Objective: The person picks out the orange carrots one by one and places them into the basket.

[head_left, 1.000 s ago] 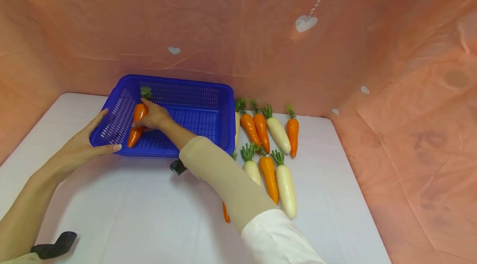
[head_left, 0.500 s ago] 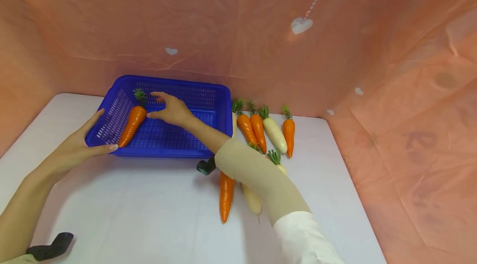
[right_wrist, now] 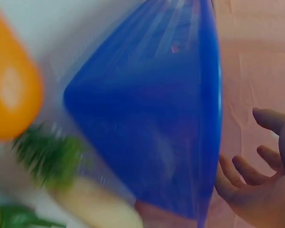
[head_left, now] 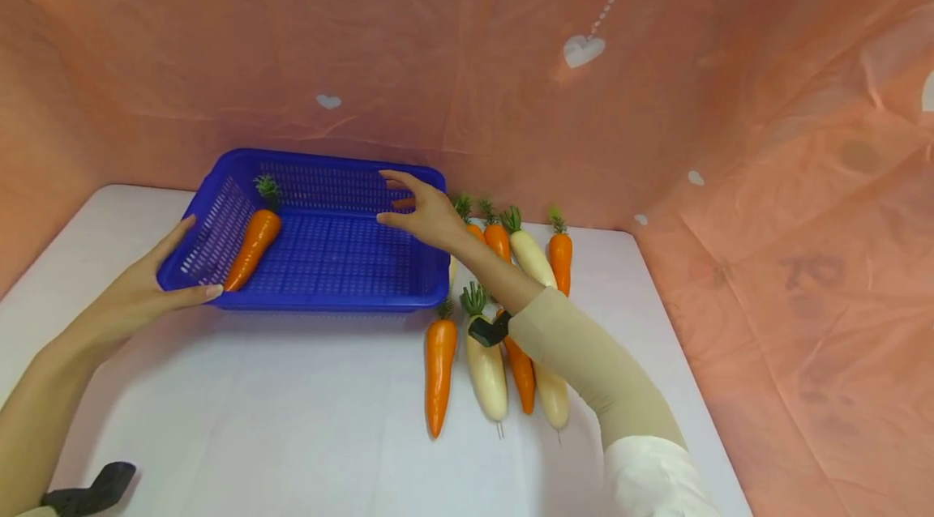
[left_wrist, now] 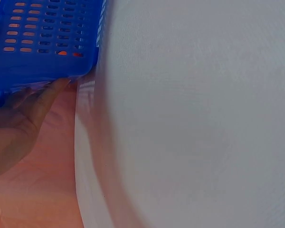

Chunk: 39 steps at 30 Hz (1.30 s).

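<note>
The left hand point(head_left: 139, 290) holds the blue basket point(head_left: 336, 258) by its left end, thumb at the front corner and a finger along the side; in the left wrist view the fingers lie against the underside of the rim. The right hand point(head_left: 426, 217) is over the basket's right end, its grip wide, thumb well apart from the fingers; whether it touches the rim cannot be told. Inside the basket, one carrot point(head_left: 255, 243) lies slanted along the left wall, leaves toward the back corner and tip toward the front, near the left thumb. The basket is at the back of the white table point(head_left: 292, 420). To its right lie more carrots and white radishes in two rows, leaves toward the back. The front row runs from a carrot point(head_left: 439, 371) just beside the basket's front right corner to a radish point(head_left: 486, 371), then another carrot and another radish, both partly covered by the right forearm. The back row, with a radish point(head_left: 532, 258) among its carrots, is partly hidden by the same arm. Behind the table hangs an orange cloth point(head_left: 467, 31) with white hearts.
</note>
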Each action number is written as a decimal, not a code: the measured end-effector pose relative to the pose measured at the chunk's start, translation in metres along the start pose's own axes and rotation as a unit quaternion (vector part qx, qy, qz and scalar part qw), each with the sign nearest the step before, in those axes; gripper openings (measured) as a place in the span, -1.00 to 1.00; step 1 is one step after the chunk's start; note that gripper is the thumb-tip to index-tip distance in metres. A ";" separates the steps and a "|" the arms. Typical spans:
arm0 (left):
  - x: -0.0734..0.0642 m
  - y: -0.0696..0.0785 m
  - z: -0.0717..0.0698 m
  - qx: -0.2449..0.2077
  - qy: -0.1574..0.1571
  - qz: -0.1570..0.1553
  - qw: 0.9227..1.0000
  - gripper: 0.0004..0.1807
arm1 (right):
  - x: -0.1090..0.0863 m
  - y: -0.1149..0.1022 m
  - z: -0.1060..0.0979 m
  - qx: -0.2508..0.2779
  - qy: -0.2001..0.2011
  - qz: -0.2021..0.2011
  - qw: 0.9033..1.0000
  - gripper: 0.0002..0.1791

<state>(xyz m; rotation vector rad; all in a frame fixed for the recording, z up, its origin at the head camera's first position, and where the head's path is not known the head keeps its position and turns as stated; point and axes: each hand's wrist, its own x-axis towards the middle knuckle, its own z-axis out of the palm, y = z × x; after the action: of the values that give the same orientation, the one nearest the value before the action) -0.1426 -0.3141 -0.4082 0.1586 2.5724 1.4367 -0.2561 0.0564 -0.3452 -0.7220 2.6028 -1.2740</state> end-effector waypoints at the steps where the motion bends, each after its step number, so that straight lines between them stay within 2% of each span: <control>1: 0.000 0.000 0.000 0.001 0.000 0.000 1.000 0.13 | -0.004 0.004 -0.005 0.002 0.004 0.000 1.000 -0.23; 10: 0.000 0.001 0.000 -0.005 0.001 -0.001 1.000 0.12 | -0.038 0.033 -0.044 0.061 0.050 -0.017 0.997 -0.19; 19: -0.001 0.004 0.000 -0.008 0.004 -0.007 1.000 0.10 | -0.078 0.072 -0.071 0.081 0.092 0.011 0.992 -0.20; 25: -0.002 0.003 0.002 -0.020 0.005 -0.006 1.000 0.09 | -0.106 0.098 -0.091 0.046 0.112 0.061 0.991 -0.22; 30: -0.002 0.002 0.001 -0.023 0.010 0.000 1.000 0.09 | -0.121 0.117 -0.104 0.006 0.138 0.101 0.985 -0.22; 39: -0.001 0.001 0.002 -0.034 0.012 0.001 0.999 0.08 | -0.143 0.145 -0.113 -0.025 0.184 0.136 0.973 -0.21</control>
<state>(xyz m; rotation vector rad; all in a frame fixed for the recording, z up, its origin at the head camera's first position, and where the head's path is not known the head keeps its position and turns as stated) -0.1408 -0.3116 -0.4081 0.1345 2.5381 1.5336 -0.2207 0.2807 -0.3970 -0.1283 2.8985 -1.3675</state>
